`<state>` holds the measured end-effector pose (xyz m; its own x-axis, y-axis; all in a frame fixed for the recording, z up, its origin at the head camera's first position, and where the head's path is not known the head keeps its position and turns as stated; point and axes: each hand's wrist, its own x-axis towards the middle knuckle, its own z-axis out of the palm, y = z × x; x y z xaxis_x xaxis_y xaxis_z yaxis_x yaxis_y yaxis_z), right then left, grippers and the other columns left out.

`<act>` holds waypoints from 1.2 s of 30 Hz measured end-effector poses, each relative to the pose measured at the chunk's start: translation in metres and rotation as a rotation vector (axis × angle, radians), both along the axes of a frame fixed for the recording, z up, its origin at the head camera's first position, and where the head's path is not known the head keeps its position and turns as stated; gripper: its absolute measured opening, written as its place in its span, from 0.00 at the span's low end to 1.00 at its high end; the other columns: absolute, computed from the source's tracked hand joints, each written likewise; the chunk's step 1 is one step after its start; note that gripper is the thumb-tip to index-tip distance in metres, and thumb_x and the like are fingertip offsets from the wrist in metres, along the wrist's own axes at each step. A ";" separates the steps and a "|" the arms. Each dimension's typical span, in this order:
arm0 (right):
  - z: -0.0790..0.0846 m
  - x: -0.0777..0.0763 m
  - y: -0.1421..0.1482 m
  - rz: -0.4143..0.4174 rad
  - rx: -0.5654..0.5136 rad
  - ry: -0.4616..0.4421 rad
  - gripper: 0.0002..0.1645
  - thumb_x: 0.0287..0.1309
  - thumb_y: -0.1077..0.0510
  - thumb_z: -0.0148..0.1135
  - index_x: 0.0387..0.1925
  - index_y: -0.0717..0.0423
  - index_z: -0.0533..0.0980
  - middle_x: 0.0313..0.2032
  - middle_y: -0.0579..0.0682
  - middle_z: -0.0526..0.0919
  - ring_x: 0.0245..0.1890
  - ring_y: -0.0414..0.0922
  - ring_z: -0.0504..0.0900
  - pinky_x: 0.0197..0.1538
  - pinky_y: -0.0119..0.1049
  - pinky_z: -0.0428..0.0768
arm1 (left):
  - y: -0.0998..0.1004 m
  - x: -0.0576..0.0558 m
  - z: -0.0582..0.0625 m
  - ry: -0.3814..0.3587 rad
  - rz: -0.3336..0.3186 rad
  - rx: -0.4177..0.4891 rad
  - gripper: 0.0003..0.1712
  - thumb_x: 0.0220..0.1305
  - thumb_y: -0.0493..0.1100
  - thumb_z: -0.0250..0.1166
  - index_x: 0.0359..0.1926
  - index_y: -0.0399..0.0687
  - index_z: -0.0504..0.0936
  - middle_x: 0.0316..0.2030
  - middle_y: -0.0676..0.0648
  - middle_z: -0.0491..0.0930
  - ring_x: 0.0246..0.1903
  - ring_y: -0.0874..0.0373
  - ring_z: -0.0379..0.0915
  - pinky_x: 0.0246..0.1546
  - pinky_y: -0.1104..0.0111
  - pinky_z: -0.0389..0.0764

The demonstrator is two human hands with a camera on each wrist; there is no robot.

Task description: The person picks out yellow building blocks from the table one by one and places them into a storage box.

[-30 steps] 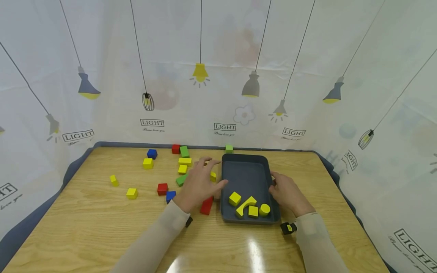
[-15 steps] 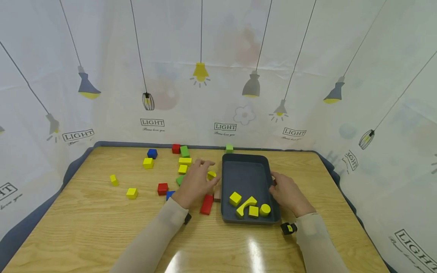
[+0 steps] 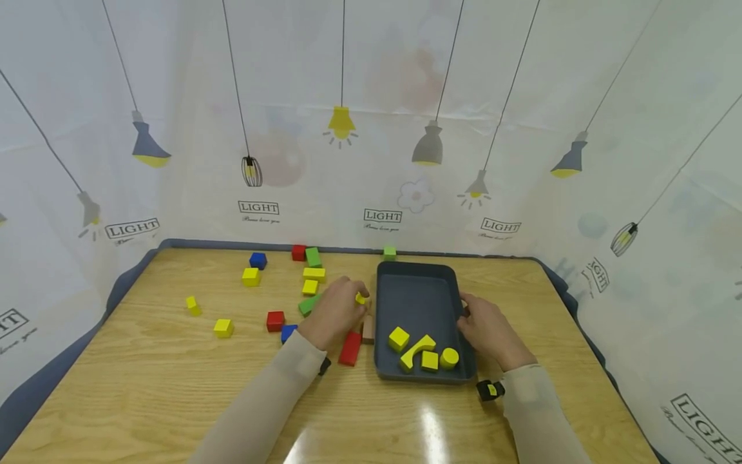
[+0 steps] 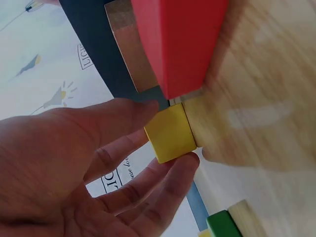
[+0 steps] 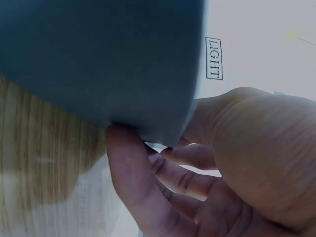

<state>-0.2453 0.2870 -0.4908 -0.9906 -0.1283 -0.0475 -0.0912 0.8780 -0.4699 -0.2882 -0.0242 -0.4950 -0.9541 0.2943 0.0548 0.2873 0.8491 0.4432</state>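
Note:
My left hand (image 3: 335, 312) pinches a yellow block (image 4: 171, 133) between thumb and fingers, just left of the dark grey tray. In the head view only a small part of this block shows past the fingers. My right hand (image 3: 490, 328) grips the right rim of the tray (image 3: 417, 269), with the thumb at the rim and fingers against the outer wall (image 5: 148, 74). Inside the tray's near end lie a yellow cube (image 3: 398, 338), a yellow arch block (image 3: 415, 354), a second yellow cube (image 3: 429, 361) and a yellow cylinder (image 3: 449, 357).
Beside the tray's left wall lie a red block (image 3: 350, 349) and a brown block (image 3: 368, 330). Several yellow, green, red and blue blocks are spread over the table's left half, among them a red cube (image 3: 275, 321). A green block (image 3: 389, 252) sits behind the tray.
My left hand has lowered slightly toward me and its fingers have closed on the yellow block beside the tray. The right hand and the tray have stayed in place.

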 end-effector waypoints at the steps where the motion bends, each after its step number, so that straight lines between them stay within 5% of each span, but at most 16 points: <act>1: 0.000 0.000 0.000 -0.001 0.000 0.002 0.35 0.68 0.63 0.58 0.73 0.65 0.59 0.55 0.62 0.78 0.45 0.51 0.80 0.46 0.46 0.82 | 0.000 0.000 0.000 0.001 -0.002 0.004 0.12 0.65 0.44 0.70 0.49 0.52 0.85 0.43 0.50 0.76 0.39 0.57 0.70 0.41 0.68 0.79; 15: -0.001 0.001 -0.001 -0.002 0.006 -0.004 0.36 0.68 0.63 0.58 0.73 0.65 0.59 0.55 0.62 0.78 0.45 0.51 0.80 0.45 0.46 0.83 | -0.005 0.003 0.004 -0.020 -0.014 0.036 0.13 0.65 0.42 0.71 0.50 0.49 0.84 0.45 0.49 0.78 0.41 0.56 0.71 0.46 0.65 0.79; 36: 0.000 0.000 -0.001 0.004 0.015 0.007 0.35 0.68 0.63 0.57 0.73 0.66 0.59 0.53 0.62 0.79 0.41 0.49 0.79 0.43 0.44 0.82 | -0.005 0.010 0.018 0.080 -0.043 0.070 0.15 0.64 0.44 0.71 0.51 0.51 0.84 0.45 0.51 0.78 0.40 0.57 0.70 0.41 0.69 0.79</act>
<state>-0.2455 0.2863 -0.4908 -0.9903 -0.1320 -0.0424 -0.0984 0.8846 -0.4559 -0.2781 -0.0295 -0.4772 -0.9325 0.3277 0.1519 0.3596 0.8032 0.4749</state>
